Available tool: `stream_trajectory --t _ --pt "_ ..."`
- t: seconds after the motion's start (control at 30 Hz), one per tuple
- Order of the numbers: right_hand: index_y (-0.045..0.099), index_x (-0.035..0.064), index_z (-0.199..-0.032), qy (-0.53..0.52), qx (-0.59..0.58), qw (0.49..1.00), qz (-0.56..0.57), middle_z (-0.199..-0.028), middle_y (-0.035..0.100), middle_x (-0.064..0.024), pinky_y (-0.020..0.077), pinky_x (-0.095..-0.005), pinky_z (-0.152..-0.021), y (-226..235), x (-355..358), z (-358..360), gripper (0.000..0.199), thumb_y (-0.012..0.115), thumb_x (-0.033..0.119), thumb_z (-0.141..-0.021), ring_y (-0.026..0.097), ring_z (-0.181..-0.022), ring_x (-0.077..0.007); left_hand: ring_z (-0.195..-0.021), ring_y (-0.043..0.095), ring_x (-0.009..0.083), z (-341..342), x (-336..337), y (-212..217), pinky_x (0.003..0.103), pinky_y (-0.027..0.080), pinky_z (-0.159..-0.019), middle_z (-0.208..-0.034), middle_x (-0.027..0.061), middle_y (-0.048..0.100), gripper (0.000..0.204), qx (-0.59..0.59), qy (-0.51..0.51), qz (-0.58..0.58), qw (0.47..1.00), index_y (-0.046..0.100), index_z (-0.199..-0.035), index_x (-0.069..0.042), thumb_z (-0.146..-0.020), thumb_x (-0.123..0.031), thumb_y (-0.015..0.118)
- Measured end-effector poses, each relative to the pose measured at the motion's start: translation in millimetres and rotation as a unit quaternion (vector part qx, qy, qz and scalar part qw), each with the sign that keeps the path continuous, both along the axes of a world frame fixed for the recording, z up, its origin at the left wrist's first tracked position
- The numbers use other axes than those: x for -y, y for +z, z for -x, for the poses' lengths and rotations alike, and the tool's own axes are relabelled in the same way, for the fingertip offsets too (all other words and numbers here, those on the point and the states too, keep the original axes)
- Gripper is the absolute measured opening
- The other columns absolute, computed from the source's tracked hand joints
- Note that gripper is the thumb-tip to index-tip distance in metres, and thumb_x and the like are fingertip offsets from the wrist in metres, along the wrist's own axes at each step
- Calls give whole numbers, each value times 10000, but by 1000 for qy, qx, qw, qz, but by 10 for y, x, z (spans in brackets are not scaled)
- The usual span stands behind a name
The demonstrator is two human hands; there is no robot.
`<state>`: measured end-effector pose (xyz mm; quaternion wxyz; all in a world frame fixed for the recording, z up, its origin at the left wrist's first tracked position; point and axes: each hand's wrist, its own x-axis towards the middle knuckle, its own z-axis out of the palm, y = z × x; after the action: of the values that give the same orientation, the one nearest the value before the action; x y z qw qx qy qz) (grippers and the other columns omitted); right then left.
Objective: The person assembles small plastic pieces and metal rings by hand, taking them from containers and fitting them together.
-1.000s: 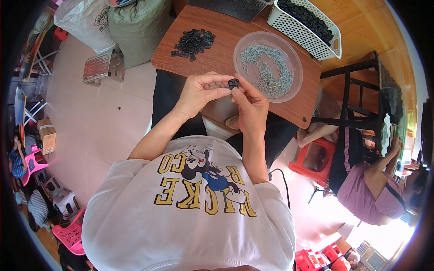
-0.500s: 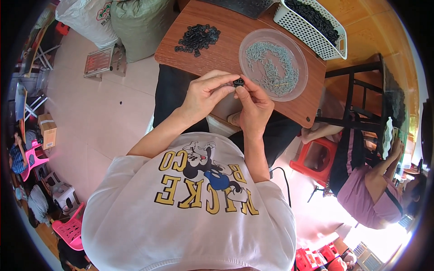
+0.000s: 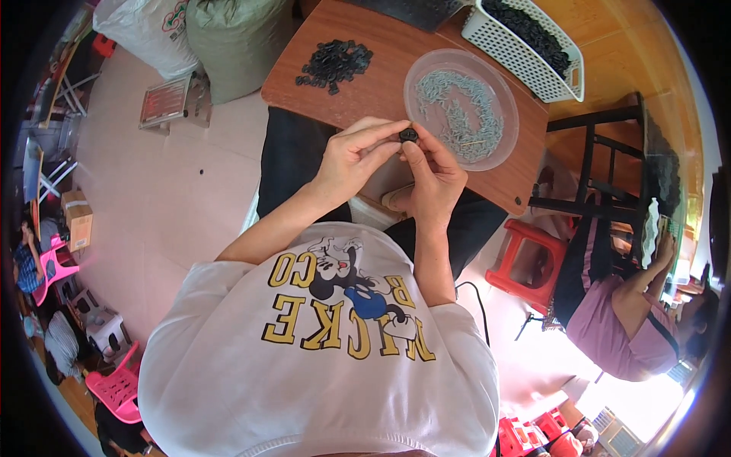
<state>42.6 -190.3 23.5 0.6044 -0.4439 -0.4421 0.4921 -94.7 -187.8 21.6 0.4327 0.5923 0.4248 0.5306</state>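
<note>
Between the fingertips of both hands is a small black plastic part (image 3: pixel 409 135), held above the near edge of the brown table (image 3: pixel 381 95). My left hand (image 3: pixel 352 158) pinches it from the left with thumb and fingers. My right hand (image 3: pixel 435 171) has its thumb and forefinger closed on the part's right side. Just beyond my right hand stands a round clear tub (image 3: pixel 512 126) with many small grey-blue pieces (image 3: pixel 457 107) in it. A pile of small black parts (image 3: pixel 335 65) lies at the table's far left.
A white perforated basket (image 3: pixel 525 72) full of black parts stands at the far right. A single black part (image 3: pixel 518 201) lies near the table's right corner. Sacks (image 3: pixel 237 49) and a low stool (image 3: pixel 173 103) are left; a red stool (image 3: pixel 527 263) and a seated person (image 3: pixel 620 327) are right.
Both hands have shifted slightly to the right with the black part still pinched between them. Little else differs, apart from a small shift of the view.
</note>
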Motion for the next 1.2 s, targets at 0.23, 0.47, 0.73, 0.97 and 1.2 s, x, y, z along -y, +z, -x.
stream_trajectory --t 0.23,0.47,0.73,0.97,1.2 --pt "627 -33 -1083 -275 226 896 -267 -874 651 -53 488 -241 -678 958 -661 -518 268 630 22 -821 592 -758 -118 -765 538 87 204 82 -155 223 431 -686 -872 49 595 192 60 -50 86 993 644 -810 19 -801 72 460" --pt "564 -60 -1149 -350 350 809 -317 -847 655 -99 481 -274 -676 1189 -1828 -1363 343 608 91 -845 592 -746 -130 -676 504 38 229 287 -192 187 390 -588 -761 6 579 128 71 -124 171 975 655 -786 -2 -840 -42 547" --pt "691 27 -947 39 403 900 -162 -916 672 -133 493 -303 -731 52 -1067 380 189 637 162 -826 647 -803 -218 -619 504 38 393 295 -532 201 415 -559 -670 0 586 176 52 -84 249 964 679 -890 9 -872 -148 602" --pt "655 -24 -923 43 478 867 -135 -897 598 -187 486 -411 -711 -553 -1147 870 192 645 111 -786 602 -824 -363 -685 564 66 621 286 -678 210 463 -632 -766 30 640 164 83 -31 237 968 669 -948 20 -871 -106 595" --pt "651 -25 -893 0 493 846 -202 -884 602 -189 487 -421 -698 -709 -1227 848 157 629 101 -802 603 -779 -366 -690 550 62 750 329 -648 198 451 -657 -763 17 627 168 74 2 269 960 670 -966 7 -878 -118 599"
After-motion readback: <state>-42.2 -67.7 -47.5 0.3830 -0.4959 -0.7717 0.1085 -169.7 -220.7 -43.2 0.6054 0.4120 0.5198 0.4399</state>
